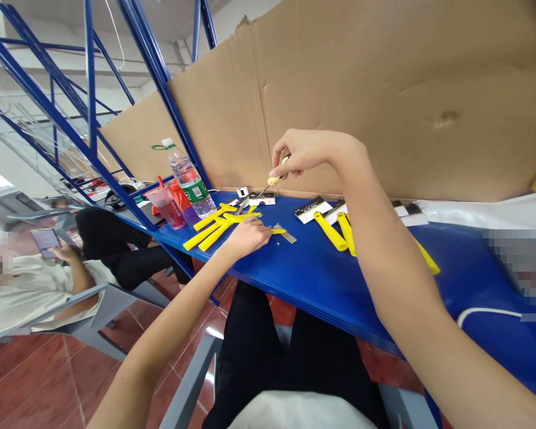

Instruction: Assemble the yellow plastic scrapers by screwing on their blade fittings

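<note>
In the head view my right hand [301,155] is raised over the back of the blue table, its fingers closed around a screwdriver [274,180] with a yellow and dark handle. The thin shaft slants down to the left. Lower and to the left, my left hand [248,235] rests near the table surface with curled fingers on a yellow piece [277,230] that has a flat, greyish blade-like part [288,237]. My fingers partly hide how it is gripped. Several yellow tubular handles [212,235] lie in a pile beside this hand.
A large water bottle [191,182] and a pink drink cup [170,207] stand at the left end of the blue table [268,262]. More yellow handles [330,231] and black-and-white cards [311,210] lie right. Cardboard [384,71] walls the back. A seated person [67,271] is at left.
</note>
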`<state>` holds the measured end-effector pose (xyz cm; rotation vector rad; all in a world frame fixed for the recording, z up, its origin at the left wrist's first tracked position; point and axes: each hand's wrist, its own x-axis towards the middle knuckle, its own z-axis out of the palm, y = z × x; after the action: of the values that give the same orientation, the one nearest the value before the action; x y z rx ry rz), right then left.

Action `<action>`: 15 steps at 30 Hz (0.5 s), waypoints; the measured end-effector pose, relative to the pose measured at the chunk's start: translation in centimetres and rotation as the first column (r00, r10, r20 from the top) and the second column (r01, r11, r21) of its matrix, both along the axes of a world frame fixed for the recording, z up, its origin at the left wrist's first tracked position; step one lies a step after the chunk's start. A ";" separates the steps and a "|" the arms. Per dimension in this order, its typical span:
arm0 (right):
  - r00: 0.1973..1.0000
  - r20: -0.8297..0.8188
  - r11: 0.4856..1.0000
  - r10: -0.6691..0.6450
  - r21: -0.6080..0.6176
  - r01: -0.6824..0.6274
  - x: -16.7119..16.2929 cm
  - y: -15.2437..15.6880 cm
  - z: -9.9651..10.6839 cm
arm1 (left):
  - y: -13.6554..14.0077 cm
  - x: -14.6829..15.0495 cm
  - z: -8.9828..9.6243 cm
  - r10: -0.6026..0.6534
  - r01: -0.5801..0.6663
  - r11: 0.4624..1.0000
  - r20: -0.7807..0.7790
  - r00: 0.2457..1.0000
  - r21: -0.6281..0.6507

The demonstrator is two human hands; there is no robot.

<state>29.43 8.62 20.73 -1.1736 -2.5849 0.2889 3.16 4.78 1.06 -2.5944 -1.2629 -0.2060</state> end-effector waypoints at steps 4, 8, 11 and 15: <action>1.000 0.002 1.000 0.013 -0.003 -0.013 0.3 0.3 0.1 | 0.3 -0.2 0.5 -0.053 0.051 0.998 0.069 0.996 0.028; 1.000 0.003 1.000 -0.023 0.006 0.023 0.7 0.3 0.2 | 3.1 -1.4 1.4 0.155 -0.210 0.974 0.435 0.887 0.080; 0.999 0.007 0.999 -0.045 0.011 0.045 0.8 0.2 0.1 | 6.1 -2.5 2.0 0.378 -0.363 0.919 0.612 0.695 -0.155; 0.999 0.001 0.999 -0.045 0.016 0.045 1.0 0.1 0.2 | 8.4 -3.2 1.7 0.440 -0.384 0.895 0.592 0.675 -0.228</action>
<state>30.43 8.74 20.95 -1.2255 -2.5533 0.2565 -0.04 13.20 2.79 -2.2680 -2.0850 -1.0270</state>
